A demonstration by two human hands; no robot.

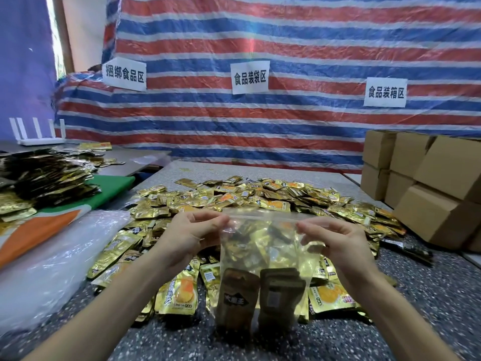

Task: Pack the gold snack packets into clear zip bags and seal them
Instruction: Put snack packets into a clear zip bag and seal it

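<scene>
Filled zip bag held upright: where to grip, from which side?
Probably pinch the zip bag at its top strip, one end each, coming in from the sides as the left hand and right hand do. The strip is flat and empty; the packets sag low, so the body bulges.

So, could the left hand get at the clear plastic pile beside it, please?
Probably yes, once freed: nothing lies between the left hand and the clear plastic pile, but it pinches the top of the zip bag.

- Your zip bag (263, 230) is clear, glossy plastic film.
- The snack packets (234, 196) are shiny gold foil.
- The table (429, 295) is speckled stone-look.
- The boxes (429, 188) are matt brown cardboard.
</scene>
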